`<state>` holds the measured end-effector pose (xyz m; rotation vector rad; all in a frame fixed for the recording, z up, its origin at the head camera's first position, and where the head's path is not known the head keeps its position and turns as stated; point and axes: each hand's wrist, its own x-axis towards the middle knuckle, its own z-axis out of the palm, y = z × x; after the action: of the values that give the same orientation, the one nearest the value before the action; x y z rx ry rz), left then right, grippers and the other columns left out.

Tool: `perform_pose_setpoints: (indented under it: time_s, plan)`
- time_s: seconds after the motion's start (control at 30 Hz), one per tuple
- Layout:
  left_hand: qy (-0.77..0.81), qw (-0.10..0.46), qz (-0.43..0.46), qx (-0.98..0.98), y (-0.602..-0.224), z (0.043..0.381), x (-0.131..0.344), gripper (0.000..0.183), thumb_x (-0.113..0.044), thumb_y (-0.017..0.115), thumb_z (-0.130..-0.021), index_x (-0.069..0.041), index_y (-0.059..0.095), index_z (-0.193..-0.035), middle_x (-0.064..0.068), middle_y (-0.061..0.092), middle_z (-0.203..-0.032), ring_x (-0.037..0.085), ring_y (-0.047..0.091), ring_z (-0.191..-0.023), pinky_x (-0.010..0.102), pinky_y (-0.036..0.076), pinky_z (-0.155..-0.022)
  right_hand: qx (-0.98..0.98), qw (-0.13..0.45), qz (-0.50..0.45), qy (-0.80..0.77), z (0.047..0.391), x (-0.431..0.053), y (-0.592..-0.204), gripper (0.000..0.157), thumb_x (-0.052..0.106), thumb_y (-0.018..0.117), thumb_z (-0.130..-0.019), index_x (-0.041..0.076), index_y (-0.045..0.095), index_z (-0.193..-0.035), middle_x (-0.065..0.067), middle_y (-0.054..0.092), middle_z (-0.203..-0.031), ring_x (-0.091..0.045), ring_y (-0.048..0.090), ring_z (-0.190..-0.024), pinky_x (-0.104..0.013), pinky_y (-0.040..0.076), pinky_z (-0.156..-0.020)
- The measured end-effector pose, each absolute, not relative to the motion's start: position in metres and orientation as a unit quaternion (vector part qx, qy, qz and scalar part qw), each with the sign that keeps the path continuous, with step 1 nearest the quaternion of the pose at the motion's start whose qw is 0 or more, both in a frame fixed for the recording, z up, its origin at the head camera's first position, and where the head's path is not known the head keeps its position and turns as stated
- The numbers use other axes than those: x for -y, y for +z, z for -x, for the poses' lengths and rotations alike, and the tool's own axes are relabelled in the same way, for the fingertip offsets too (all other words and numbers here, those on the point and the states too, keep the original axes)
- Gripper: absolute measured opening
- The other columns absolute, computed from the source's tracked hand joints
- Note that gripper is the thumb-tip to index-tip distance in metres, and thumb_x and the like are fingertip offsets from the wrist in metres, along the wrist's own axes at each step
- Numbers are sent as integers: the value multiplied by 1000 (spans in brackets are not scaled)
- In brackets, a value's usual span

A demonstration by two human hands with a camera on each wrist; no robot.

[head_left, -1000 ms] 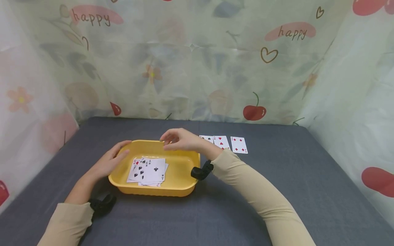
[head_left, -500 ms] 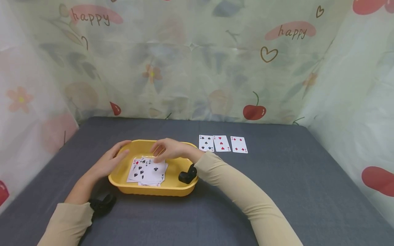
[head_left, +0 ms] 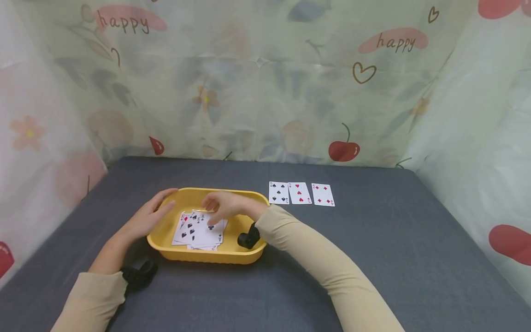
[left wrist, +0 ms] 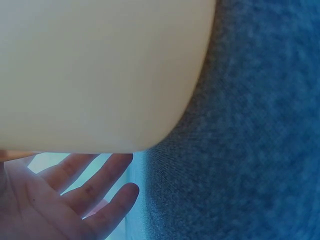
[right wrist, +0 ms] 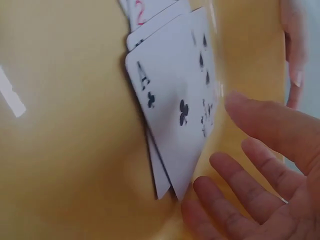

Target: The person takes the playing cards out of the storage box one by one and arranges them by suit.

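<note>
A yellow plastic tray [head_left: 232, 259] holds a loose pile of playing cards, with the ace of clubs [right wrist: 167, 102] on top. Under it other cards show, among them a spade card [head_left: 184, 234] and a red two [right wrist: 142, 11]. My right hand [head_left: 226, 204] hovers inside the tray at the pile's far right side. In the right wrist view its thumb and loosely bent fingers stand spread beside the ace, with no card between them. My left hand [head_left: 146, 220] rests at the tray's left rim, thumb over the inner side, fingers [left wrist: 107, 180] loosely extended along the outside.
Three face-up cards lie in a row behind and right of the tray: a five of spades [head_left: 279, 193], a heart card [head_left: 299, 193] and a four of diamonds [head_left: 322, 195]. A dark cloth [head_left: 373, 221] covers the table, with patterned curtains [head_left: 257, 92] around it.
My right hand has come down and left from above the tray's far rim to the card pile, uncovering the cards in the row. My left hand and the tray have stayed put.
</note>
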<state>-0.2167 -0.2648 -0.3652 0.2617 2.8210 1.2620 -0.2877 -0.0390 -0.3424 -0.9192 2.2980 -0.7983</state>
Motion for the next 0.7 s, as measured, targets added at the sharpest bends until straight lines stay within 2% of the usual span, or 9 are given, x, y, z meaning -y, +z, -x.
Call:
perform_pose_setpoints:
  time_s: [0.4, 0.7]
  plan:
    - [410, 22, -83, -908, -365, 217, 265, 57, -37, 36, -101, -3, 25, -145, 26, 26, -149, 42, 31, -133, 59, 25, -106, -874, 253, 361, -204, 284, 42, -346, 63, 13, 78, -74, 12, 48, -130, -10, 52, -134, -20, 49, -122, -28, 40, -102]
    - [409, 25, -74, -909, -365, 216, 264, 58, -38, 37, -100, -5, 24, -146, 25, 27, -149, 42, 31, -132, 59, 25, -106, -883, 240, 369, -165, 278, 42, -346, 66, 14, 80, -71, 15, 48, -128, -7, 55, -128, -16, 52, -108, -25, 44, -92]
